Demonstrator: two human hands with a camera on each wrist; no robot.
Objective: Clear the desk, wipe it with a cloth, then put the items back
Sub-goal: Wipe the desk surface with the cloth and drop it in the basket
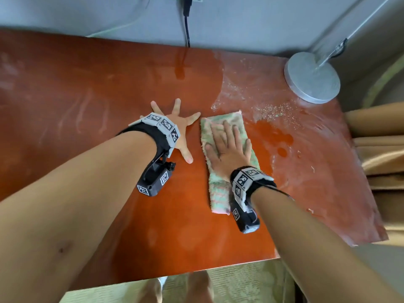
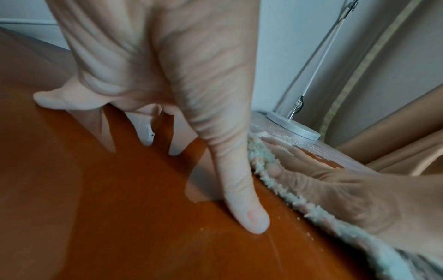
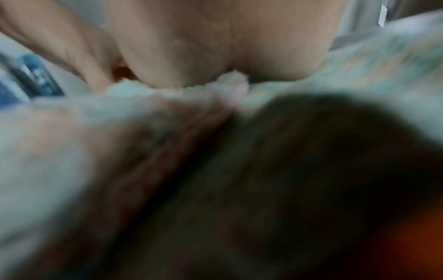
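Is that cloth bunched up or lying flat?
Flat. The cloth lies as a long strip on the desk, the right hand pressing it with straight fingers.

1. I see the cloth (image 1: 227,184): fluffy pastel green and pink, folded into a long strip, lying flat on the tabletop (image 1: 87,95).
2. I see the tabletop: glossy orange-brown, with a whitish smeared film and crumbs towards its far right corner.
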